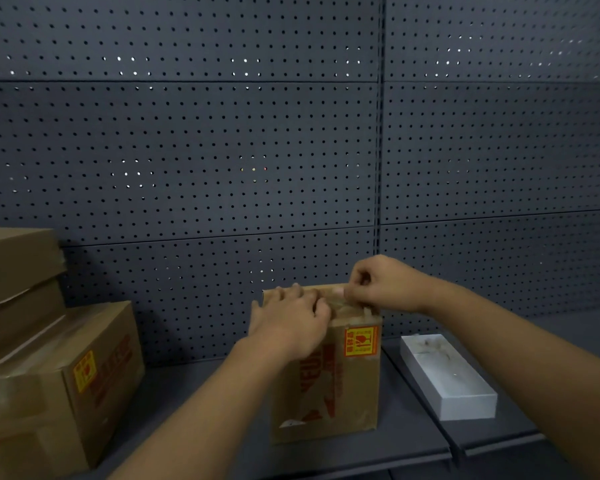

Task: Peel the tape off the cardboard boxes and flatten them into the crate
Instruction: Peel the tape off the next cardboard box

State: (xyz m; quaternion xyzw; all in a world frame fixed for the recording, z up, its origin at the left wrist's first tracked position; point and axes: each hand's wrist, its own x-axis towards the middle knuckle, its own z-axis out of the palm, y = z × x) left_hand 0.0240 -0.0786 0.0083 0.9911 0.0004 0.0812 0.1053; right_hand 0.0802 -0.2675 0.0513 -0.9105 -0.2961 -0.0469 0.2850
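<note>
**Tape removal at the box top**

Cardboard box (340, 382) stands upright on the dark shelf (194, 403) (pegboard behind). Left hand (288, 323) lies flat, fingers extended, on its top — right hand (385, 284) pinches the tape (355, 308) at the upper edge.

You're looking at a dim, bluish, soft frame — pinpoints of light glint through the pegboard (201, 140) holes, its lines bow at the edges, and the lower corners blur.
</note>
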